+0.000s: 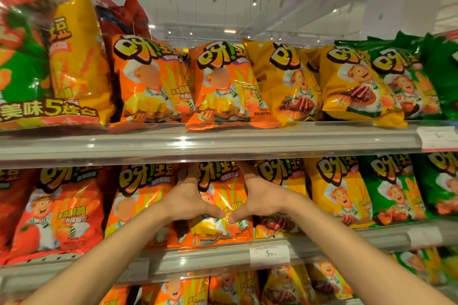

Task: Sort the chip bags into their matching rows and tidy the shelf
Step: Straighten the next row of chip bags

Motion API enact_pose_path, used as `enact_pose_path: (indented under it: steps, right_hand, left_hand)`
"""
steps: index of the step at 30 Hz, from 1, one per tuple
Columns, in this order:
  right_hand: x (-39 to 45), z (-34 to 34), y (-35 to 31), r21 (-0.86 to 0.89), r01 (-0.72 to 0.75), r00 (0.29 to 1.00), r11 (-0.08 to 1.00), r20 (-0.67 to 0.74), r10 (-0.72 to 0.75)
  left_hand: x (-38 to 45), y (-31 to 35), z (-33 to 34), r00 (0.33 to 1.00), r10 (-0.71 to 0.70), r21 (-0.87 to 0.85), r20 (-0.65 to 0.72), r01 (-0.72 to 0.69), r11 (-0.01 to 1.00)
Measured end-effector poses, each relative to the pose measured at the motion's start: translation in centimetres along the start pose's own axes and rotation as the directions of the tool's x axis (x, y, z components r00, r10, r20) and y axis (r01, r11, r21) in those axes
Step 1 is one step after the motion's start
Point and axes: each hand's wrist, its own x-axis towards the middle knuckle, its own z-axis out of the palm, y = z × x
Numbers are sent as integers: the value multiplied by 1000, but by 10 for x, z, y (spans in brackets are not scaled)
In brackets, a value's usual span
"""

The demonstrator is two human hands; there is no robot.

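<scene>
Held bag: an orange chip bag [223, 208] at lower centre of the frame, standing in the middle shelf row; you have it between both hands.
Left hand [190, 199]: yours, on the bag's left edge, thumb laid across the front, fingers reaching behind; it grasps the bag.
Right hand [260, 199]: yours, on the bag's right edge, thumb across the front and nearly meeting the other thumb; it grasps the bag too. The fingers are hidden behind, so how far they wrap I cannot tell.
Middle row, left to right: red bags [57, 210], orange bags, yellow bags [339, 190], green bags [394, 188].
Top shelf [223, 142]: two orange bags [148, 82] at centre, yellow steak-picture bags [285, 82] to their right, green bags at upper right.
Multipack [37, 57]: large, blurred, upper left of the frame, leaning over the top shelf edge.
Price tag [269, 254]: on the middle shelf rail, below your right wrist.
Bottom row: orange and yellow bags, only their tops showing.
</scene>
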Motion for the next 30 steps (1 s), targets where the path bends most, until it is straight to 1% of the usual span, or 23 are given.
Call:
enact_pose_path:
  steps: [4, 9, 11, 13, 16, 17, 20, 21, 22, 23, 26, 29, 30]
  right_hand:
    - [-2, -1, 1, -38, 13, 1000, 999, -24, -14]
    - [-3, 2, 0, -29, 16, 999, 999, -37, -17]
    - [-5, 4, -2, -37, 18, 998, 999, -52, -20]
    - [-9, 6, -4, -32, 31, 995, 999, -90, -33]
    - [-17, 15, -7, -4, 62, 983, 998, -171, -62]
    - [-19, 19, -9, -27, 74, 974, 997, -213, -78]
    - [-14, 35, -16, -188, 89, 916, 978, -371, -155]
    - [-10, 41, -19, -232, 86, 896, 969, -408, -178]
    - [-6, 48, -22, -265, 90, 881, 960, -429, -201]
    - [-2, 54, -25, -286, 99, 872, 953, -436, -222]
    - [12, 71, -27, -317, 121, 841, 941, -470, -266]
    - [24, 83, -27, -334, 81, 804, 939, -535, -260]
    - [25, 84, -30, -333, 63, 801, 941, -545, -247]
  left_hand:
    - [-2, -1, -2, 998, 56, -20, -10, -57, 998]
    - [-1, -5, 2, 996, 80, 22, -27, -79, 997]
    - [-4, -7, 4, 994, 95, 79, -51, -91, 993]
    - [-12, -7, 6, 982, 158, 184, -108, -136, 973]
    - [-27, -15, 6, 919, 322, 338, -229, -235, 911]
    - [-30, -20, 4, 891, 368, 375, -267, -255, 891]
    - [-30, -41, -3, 775, 498, 517, -388, -265, 814]
    - [-29, -49, -6, 733, 534, 563, -421, -250, 788]
    - [-26, -56, -9, 707, 556, 603, -437, -227, 764]
    - [-24, -63, -12, 711, 554, 630, -434, -200, 750]
    - [-18, -80, -18, 771, 484, 667, -414, -105, 738]
    - [-15, -90, -13, 803, 438, 657, -404, -78, 750]
    - [-14, -90, -12, 816, 415, 645, -403, -69, 761]
